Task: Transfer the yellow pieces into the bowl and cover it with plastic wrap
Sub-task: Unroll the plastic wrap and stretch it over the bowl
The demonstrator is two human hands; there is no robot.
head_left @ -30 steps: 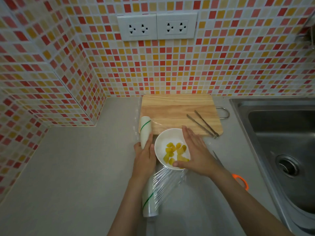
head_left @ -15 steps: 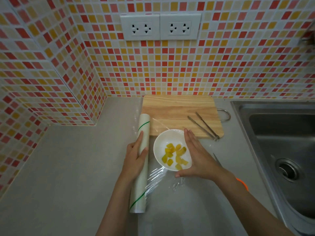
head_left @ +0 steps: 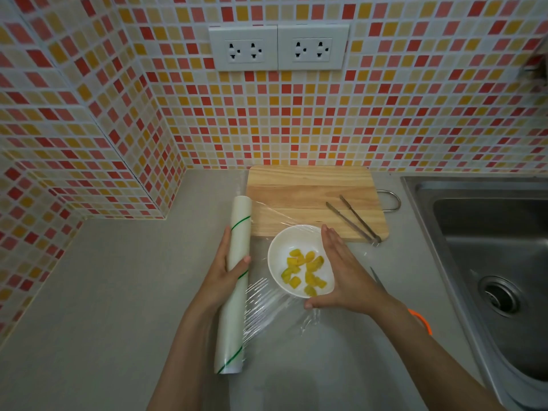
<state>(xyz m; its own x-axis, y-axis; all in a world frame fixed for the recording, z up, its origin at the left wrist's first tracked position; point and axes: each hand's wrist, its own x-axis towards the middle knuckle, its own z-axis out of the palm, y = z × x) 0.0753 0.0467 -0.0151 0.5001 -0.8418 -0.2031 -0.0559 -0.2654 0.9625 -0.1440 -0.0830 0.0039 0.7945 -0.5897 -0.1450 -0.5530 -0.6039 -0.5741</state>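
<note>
On the grey counter [head_left: 118,292], the white round bowl [head_left: 281,256] already holds the yellow pieces [head_left: 305,271]. The left hand [head_left: 222,271] grips the plastic wrap roll [head_left: 235,292]; the right hand [head_left: 341,274], open and flat, presses the clear film on the bowl's side. Covering is in progress; next, I think, the film must be cut.

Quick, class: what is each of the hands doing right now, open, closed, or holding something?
Left hand: closed around the plastic wrap roll, holding it.
Right hand: open and flat, pressed against the side of the white bowl, gripping nothing.

left hand [head_left: 223,272] curled in a grip, right hand [head_left: 341,272] flat, fingers extended
</note>
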